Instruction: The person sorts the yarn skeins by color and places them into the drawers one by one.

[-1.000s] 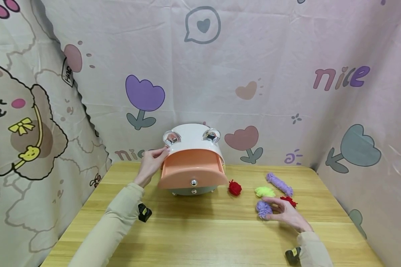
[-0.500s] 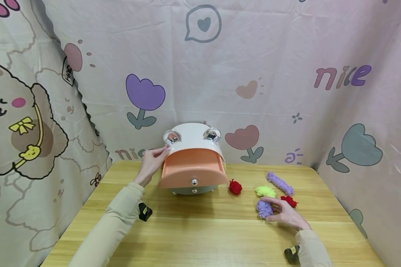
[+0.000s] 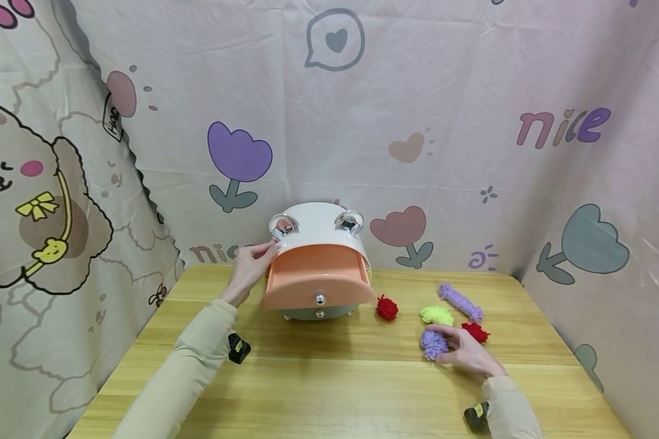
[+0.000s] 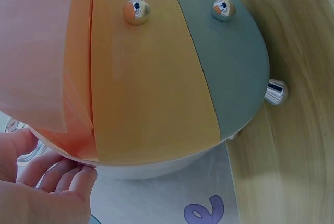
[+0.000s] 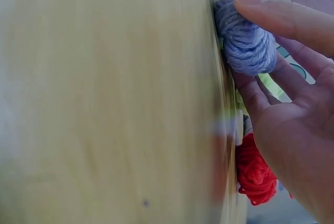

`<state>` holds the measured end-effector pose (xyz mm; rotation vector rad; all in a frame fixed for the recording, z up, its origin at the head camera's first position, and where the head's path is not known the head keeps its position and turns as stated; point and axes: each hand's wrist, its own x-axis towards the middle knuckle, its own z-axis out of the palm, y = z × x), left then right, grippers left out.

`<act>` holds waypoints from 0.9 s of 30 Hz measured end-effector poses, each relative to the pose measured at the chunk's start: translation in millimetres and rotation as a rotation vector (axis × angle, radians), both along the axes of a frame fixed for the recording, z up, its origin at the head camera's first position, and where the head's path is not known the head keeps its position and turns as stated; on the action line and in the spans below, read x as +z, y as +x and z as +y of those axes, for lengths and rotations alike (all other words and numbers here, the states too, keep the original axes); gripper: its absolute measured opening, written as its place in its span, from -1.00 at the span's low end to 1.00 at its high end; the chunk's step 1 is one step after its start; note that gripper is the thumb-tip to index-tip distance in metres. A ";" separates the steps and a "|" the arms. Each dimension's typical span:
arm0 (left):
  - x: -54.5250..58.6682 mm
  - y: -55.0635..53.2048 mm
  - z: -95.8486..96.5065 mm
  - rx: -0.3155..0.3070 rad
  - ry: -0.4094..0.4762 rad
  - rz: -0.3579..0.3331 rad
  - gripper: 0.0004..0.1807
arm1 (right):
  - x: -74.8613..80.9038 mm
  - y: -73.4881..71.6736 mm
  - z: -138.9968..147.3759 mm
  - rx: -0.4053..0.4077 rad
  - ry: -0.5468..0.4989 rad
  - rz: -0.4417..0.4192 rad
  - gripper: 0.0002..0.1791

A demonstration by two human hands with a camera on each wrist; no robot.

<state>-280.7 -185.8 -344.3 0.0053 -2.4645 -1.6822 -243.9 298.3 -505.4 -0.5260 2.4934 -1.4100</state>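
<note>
A small frog-like drawer box with a white shell and two chrome eye rings stands at the back of the table. Its peach top drawer is pulled out, while the yellow drawer and grey-green drawer below look closed in the left wrist view. My left hand holds the shell at its upper left edge, thumb above and fingers along the side. Over on the right, my right hand has thumb and fingers around a purple yarn bundle on the table, also seen as purple yarn from the right wrist.
A red yarn ball lies just right of the box. Around the right hand are yellow-green yarn, a long purple yarn skein and another red yarn bundle. A printed curtain hangs behind the wooden table.
The right wrist and sleeve have shifted slightly left, with the fingers staying at the purple yarn bundle. The left hand and the drawer box look unmoved.
</note>
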 end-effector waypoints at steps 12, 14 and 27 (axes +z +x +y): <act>0.1 -0.4 -0.5 -0.002 -0.016 -0.007 -0.47 | -1.7 0.6 -0.2 0.001 -0.072 -0.005 -0.23; 0.0 -0.3 -0.5 -0.004 -0.013 -0.006 -0.47 | -1.4 0.9 -0.3 -0.009 -0.068 -0.002 -0.24; -0.2 -0.4 -0.8 -0.009 -0.008 0.009 -0.48 | 6.6 3.1 -2.7 -0.034 -0.113 0.016 -0.29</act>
